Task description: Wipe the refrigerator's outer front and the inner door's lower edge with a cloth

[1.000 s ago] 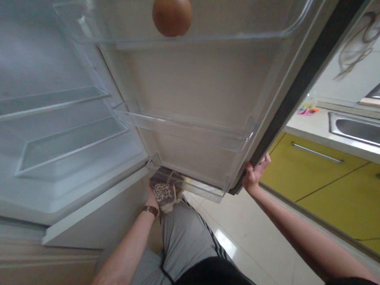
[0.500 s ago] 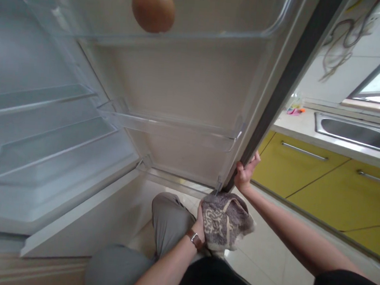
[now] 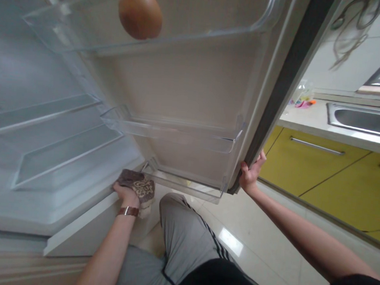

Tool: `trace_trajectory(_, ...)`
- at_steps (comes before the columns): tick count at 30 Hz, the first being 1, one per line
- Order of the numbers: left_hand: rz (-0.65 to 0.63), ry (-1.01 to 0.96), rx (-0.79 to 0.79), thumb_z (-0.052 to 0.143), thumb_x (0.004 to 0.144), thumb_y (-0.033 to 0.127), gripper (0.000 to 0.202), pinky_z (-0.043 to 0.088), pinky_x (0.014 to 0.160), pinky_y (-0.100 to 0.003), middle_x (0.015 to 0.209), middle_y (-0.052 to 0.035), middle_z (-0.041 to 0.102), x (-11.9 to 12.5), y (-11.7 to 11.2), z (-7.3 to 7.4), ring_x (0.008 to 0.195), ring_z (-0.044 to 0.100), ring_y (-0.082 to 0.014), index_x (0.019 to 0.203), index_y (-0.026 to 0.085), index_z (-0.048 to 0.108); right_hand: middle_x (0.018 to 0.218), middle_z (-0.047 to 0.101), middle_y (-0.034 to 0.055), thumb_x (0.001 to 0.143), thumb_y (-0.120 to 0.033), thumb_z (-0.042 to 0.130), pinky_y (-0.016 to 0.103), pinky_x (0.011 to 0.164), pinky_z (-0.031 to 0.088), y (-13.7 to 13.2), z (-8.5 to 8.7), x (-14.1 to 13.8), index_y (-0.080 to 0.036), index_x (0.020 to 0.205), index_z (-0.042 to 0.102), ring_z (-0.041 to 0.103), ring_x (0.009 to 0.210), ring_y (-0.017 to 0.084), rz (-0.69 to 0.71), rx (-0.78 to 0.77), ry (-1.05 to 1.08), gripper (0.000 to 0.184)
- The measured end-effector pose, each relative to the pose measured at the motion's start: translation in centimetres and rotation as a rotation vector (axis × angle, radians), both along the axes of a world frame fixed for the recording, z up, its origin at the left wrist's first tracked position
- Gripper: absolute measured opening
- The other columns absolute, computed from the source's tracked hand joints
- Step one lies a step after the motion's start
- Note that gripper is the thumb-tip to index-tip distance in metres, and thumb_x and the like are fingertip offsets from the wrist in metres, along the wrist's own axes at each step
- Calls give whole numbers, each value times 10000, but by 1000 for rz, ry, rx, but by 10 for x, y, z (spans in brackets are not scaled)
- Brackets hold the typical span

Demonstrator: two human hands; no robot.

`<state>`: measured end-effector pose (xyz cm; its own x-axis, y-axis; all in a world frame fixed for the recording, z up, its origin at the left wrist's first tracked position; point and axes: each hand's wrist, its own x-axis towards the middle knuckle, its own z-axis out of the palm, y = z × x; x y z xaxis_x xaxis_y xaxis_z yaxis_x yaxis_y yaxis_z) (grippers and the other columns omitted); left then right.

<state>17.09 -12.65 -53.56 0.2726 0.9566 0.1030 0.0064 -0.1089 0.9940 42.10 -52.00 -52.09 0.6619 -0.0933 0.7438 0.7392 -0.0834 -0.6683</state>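
My left hand [image 3: 126,193] is closed on a brown patterned cloth [image 3: 141,189], which touches the front edge of the fridge compartment close to the door hinge. Part of the cloth hangs down below my fingers. At the other side, my right hand [image 3: 252,172] grips the outer edge of the open fridge door [image 3: 194,86] near its bottom corner. Clear plastic shelves run across the inside of the door, and a brown egg [image 3: 140,15] lies in the top one. Glass shelves [image 3: 67,151] show inside the fridge on the left.
Yellow cabinets [image 3: 321,169] with metal handles stand on the right, under a counter with a steel sink [image 3: 370,122]. Pink and orange items [image 3: 305,103] lie beside the sink. Cables [image 3: 353,36] hang on the wall. My knees are below the door, over a tiled floor [image 3: 251,233].
My left hand has carried the cloth left, from the door's lower outer corner to the fridge's front edge. My right hand keeps its hold on the door, and the view has shifted slightly.
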Motion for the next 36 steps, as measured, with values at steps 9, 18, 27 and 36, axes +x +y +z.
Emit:
trace_trajectory(9,-76,303,440,715,750,477,376,468,1045,-475,1092,-134,723,42,-20,27,1094,647,-331,992,189,705,1454,473,124,797,-706,588,649,1116,394,0,3,-5,-279,1542,300,482,1365,373,22,25,-1,907)
trace_trajectory(18,-258,895,971,535,929,398,316,352,1135,-468,991,-151,764,31,-34,33,1099,665,-346,873,189,766,1456,492,129,823,-673,574,644,1151,352,0,3,-5,-262,1549,299,474,1386,372,-15,8,-17,878)
trace_trajectory(27,-614,1310,802,501,945,423,445,520,899,-410,1137,-266,737,66,-76,71,1095,706,-381,1067,93,772,1433,512,137,828,-657,576,621,1130,377,0,4,-12,-254,1555,283,521,1328,365,-17,4,-11,881)
trace_trajectory(36,-1164,1201,808,547,871,439,417,532,756,-294,1091,-177,781,121,-233,62,1006,748,-295,1027,166,822,1456,477,154,806,-678,573,577,1081,429,0,4,-11,-222,1543,299,495,1343,368,-48,-14,14,909)
